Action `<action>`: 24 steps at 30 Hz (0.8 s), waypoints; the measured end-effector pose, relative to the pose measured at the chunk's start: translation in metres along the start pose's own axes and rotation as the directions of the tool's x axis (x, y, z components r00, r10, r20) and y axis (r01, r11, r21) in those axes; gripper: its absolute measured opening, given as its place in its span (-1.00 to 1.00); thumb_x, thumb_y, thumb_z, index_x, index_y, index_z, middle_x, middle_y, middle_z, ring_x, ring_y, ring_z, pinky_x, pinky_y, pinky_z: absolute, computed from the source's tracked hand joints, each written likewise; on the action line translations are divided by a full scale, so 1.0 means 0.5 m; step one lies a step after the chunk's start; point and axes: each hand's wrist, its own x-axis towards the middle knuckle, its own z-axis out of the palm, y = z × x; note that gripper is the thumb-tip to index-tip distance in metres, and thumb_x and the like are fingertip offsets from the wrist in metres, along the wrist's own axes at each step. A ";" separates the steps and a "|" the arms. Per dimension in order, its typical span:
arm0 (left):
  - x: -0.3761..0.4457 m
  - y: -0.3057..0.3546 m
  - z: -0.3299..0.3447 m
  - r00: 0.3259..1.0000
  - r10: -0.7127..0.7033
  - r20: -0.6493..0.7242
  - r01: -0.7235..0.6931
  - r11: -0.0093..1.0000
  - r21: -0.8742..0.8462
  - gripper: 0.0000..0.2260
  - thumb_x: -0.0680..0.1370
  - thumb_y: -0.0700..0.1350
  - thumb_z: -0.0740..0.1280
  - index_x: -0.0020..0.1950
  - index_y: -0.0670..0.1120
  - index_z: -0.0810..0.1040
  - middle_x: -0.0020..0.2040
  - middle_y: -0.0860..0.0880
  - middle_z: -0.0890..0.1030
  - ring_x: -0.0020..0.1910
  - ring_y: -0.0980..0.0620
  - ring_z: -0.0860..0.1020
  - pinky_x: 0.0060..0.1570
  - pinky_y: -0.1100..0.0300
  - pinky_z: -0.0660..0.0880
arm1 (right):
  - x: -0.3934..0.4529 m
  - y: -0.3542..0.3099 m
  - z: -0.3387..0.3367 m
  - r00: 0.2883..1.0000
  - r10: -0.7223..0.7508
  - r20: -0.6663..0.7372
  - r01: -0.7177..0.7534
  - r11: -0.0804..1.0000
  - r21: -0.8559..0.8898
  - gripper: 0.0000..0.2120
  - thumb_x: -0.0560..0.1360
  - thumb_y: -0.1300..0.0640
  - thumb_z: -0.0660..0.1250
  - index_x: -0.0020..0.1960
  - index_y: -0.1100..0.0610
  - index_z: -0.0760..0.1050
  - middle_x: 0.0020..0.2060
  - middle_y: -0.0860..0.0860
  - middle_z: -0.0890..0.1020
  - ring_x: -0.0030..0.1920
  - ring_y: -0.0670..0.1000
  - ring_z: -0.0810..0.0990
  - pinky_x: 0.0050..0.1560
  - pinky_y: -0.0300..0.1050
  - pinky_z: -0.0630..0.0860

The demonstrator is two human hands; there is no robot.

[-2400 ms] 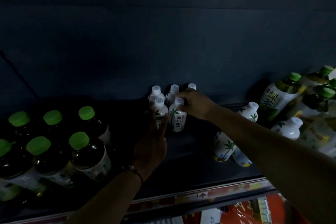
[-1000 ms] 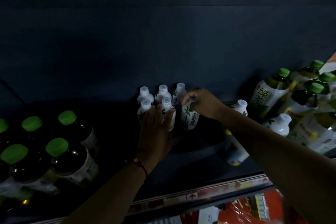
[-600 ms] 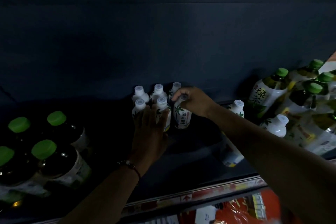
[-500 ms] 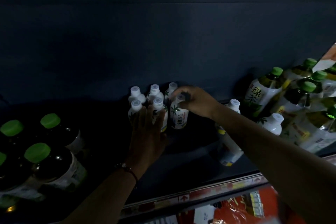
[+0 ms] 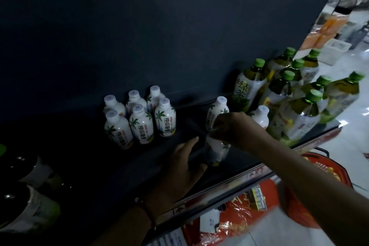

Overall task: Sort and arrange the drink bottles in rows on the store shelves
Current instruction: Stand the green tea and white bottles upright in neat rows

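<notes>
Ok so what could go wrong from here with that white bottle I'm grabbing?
The right hand grips the white bottle near its top only, so it could swing and slip. Two loose white bottles stand right behind it, against the green-capped tea bottles; a knock might topple them. Carried left, it could bump the six arranged bottles.

The small white plastic bottles with palm-tree labels (image 5: 139, 118) look smooth and faintly glossy, their caps matt. The tall clear plastic tea bottles with green caps (image 5: 287, 94) shine, wrapped in glossy film. The dark shelf board (image 5: 99, 166) is matt and smooth. Glossy red plastic packaging (image 5: 245, 207) crinkles below the shelf. A thin cord bracelet (image 5: 146, 210) circles the left wrist.
</notes>
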 end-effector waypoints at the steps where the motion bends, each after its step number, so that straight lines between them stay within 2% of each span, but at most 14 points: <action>1: 0.005 0.003 0.008 1.000 0.012 0.021 -0.013 0.999 0.034 -0.31 0.43 0.18 0.37 0.52 0.13 0.23 0.43 0.03 0.34 0.38 0.17 0.32 0.28 0.35 0.29 | -0.002 -0.011 0.004 1.000 -0.020 -0.006 0.020 1.000 0.021 -0.81 0.46 -0.04 0.41 0.01 0.04 0.62 -0.09 -0.01 0.67 -0.02 0.04 0.62 -0.05 -0.15 0.50; 3: 0.012 0.009 0.017 1.000 0.003 0.003 -0.003 0.997 0.074 -0.27 0.45 0.09 0.46 0.54 0.12 0.19 0.45 0.05 0.33 0.34 0.23 0.28 0.09 0.59 0.19 | -0.001 -0.038 0.015 0.998 -0.054 -0.012 0.054 0.996 0.069 -0.80 0.48 0.04 0.40 0.04 0.12 0.62 -0.07 0.02 0.65 0.00 0.05 0.61 -0.02 -0.11 0.51; 5: 0.012 0.013 0.016 0.995 0.017 -0.094 -0.014 0.999 0.029 -0.30 0.38 0.10 0.51 0.39 0.29 0.19 0.34 0.12 0.37 0.26 0.23 0.35 0.00 0.63 0.24 | 0.003 -0.067 0.027 0.993 -0.120 -0.004 0.120 0.988 0.097 -0.77 0.51 -0.01 0.37 0.01 0.14 0.63 -0.11 0.01 0.63 -0.04 0.04 0.61 0.00 -0.04 0.53; 7: 0.008 -0.003 0.013 0.975 0.045 -0.216 -0.038 0.999 0.034 -0.33 0.27 0.23 0.42 0.32 0.31 0.23 0.26 0.16 0.41 0.22 0.19 0.42 0.04 0.53 0.29 | 0.012 -0.089 0.034 0.982 -0.185 0.031 0.182 0.979 0.091 -0.70 0.54 -0.10 0.32 -0.09 0.14 0.61 -0.18 0.01 0.63 -0.12 0.01 0.61 -0.07 -0.06 0.53; 9: -0.001 -0.026 -0.001 0.947 0.047 -0.319 -0.034 0.998 0.047 -0.35 0.23 0.25 0.39 0.32 0.28 0.34 0.18 0.30 0.42 0.18 0.21 0.45 0.05 0.30 0.43 | 0.019 -0.094 0.027 0.984 -0.146 0.101 0.113 0.954 0.278 -0.71 0.55 -0.09 0.31 -0.21 0.09 0.57 -0.34 -0.11 0.58 -0.28 -0.13 0.55 -0.20 -0.21 0.47; 11: -0.010 -0.039 -0.032 0.943 0.040 -0.330 -0.024 0.998 0.051 -0.40 0.26 0.20 0.44 0.26 0.33 0.33 0.15 0.38 0.45 0.17 0.28 0.44 0.11 0.10 0.51 | 0.026 -0.087 0.009 0.993 -0.114 -0.006 0.104 0.886 0.452 -0.76 0.54 -0.05 0.36 -0.23 0.06 0.57 -0.42 -0.16 0.54 -0.37 -0.20 0.50 -0.29 -0.34 0.38; 13: -0.025 -0.052 -0.064 0.965 0.041 -0.260 -0.034 0.999 0.031 -0.45 0.34 0.13 0.50 0.25 0.30 0.34 0.20 0.28 0.51 0.22 0.24 0.49 0.20 0.05 0.50 | 0.050 -0.057 0.001 0.953 -0.123 -0.276 0.217 0.914 0.343 -0.83 0.52 0.01 0.41 -0.06 0.11 0.64 -0.20 -0.08 0.64 -0.14 -0.10 0.58 -0.15 -0.32 0.41; 14: -0.034 -0.057 -0.080 0.968 0.043 -0.247 -0.043 0.999 0.007 -0.45 0.38 0.10 0.52 0.30 0.24 0.36 0.24 0.22 0.52 0.25 0.22 0.49 0.23 0.11 0.49 | 0.070 -0.034 0.000 0.928 -0.114 -0.354 0.210 0.946 0.248 -0.77 0.50 0.01 0.42 0.06 0.14 0.63 -0.03 0.01 0.64 0.03 -0.01 0.57 -0.02 -0.25 0.41; 16: -0.055 -0.067 -0.108 0.956 0.013 -0.293 -0.018 1.000 -0.013 -0.42 0.41 0.02 0.54 0.36 0.17 0.39 0.29 0.20 0.52 0.28 0.26 0.48 0.25 0.31 0.43 | 0.107 0.016 0.008 0.961 -0.017 -0.277 0.077 0.975 0.208 -0.50 0.43 -0.08 0.45 0.29 0.11 0.49 0.24 0.11 0.53 0.25 0.10 0.48 0.19 -0.13 0.40; 18: -0.072 -0.080 -0.133 0.938 0.002 -0.347 0.011 0.999 0.035 -0.46 0.39 0.02 0.54 0.31 0.17 0.42 0.24 0.18 0.50 0.24 0.28 0.47 0.23 0.40 0.38 | 0.131 0.043 0.023 0.993 0.095 -0.074 -0.067 0.947 0.315 -0.15 0.28 -0.27 0.46 0.44 0.06 0.28 0.34 0.10 0.47 0.31 0.12 0.48 0.29 0.03 0.44; 19: -0.078 -0.085 -0.148 0.932 0.004 -0.361 0.029 0.996 0.086 -0.48 0.38 0.05 0.52 0.29 0.15 0.44 0.22 0.15 0.48 0.22 0.25 0.46 0.23 0.39 0.37 | 0.140 0.052 0.035 0.993 0.116 -0.027 -0.098 0.927 0.362 -0.08 0.24 -0.29 0.45 0.46 0.04 0.22 0.34 0.09 0.49 0.29 0.11 0.51 0.27 0.09 0.48; 20: -0.083 -0.093 -0.164 0.931 -0.001 -0.365 0.050 0.991 0.127 -0.49 0.37 0.08 0.49 0.29 0.13 0.45 0.20 0.14 0.44 0.21 0.22 0.46 0.24 0.35 0.38 | 0.145 0.058 0.045 0.990 0.135 -0.029 -0.114 0.916 0.385 -0.14 0.28 -0.22 0.47 0.45 0.05 0.22 0.31 0.09 0.51 0.24 0.10 0.54 0.22 0.09 0.51; 22: -0.092 -0.107 -0.193 0.935 -0.018 -0.353 0.079 0.984 0.158 -0.48 0.38 0.10 0.47 0.31 0.09 0.47 0.21 0.15 0.41 0.24 0.19 0.46 0.29 0.24 0.41 | 0.152 0.064 0.062 0.976 0.152 -0.153 -0.089 0.930 0.356 -0.47 0.46 0.02 0.43 0.36 0.06 0.34 0.18 0.11 0.57 0.09 0.08 0.56 0.05 -0.03 0.50; 24: -0.102 -0.119 -0.215 0.942 -0.038 -0.332 0.094 0.984 0.154 -0.47 0.41 0.07 0.47 0.35 0.06 0.47 0.27 0.13 0.43 0.29 0.17 0.45 0.32 0.11 0.44 | 0.149 0.064 0.069 0.963 0.126 -0.240 -0.030 0.930 0.366 -0.70 0.52 0.14 0.37 0.23 0.04 0.44 0.04 0.09 0.60 0.00 0.10 0.58 -0.07 -0.06 0.48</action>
